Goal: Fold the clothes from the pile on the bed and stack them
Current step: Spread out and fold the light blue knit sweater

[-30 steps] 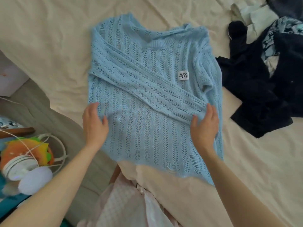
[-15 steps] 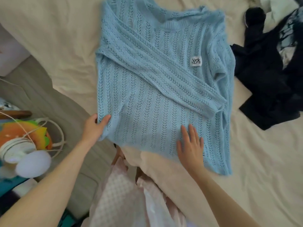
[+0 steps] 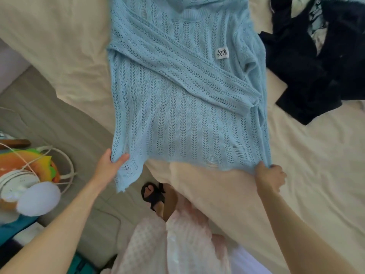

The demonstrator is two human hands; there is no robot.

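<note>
Underneath, cream bed sheet [image 3: 59, 46]; both grips, left hand [image 3: 110, 167], right hand [image 3: 270, 177], clutching blue sweater [image 3: 177, 107] hem.

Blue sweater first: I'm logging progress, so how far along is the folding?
Done: a sleeve already lies folded across the blue sweater. In hand: the left hand and right hand each grip a hem corner, probably to fold it up. Left: the dark pile remains unfolded; no stack is visible.

Sweater [image 3: 177, 107] collar cut off at top edge; dark clothes pile [image 3: 316, 56] runs past right edge.
</note>
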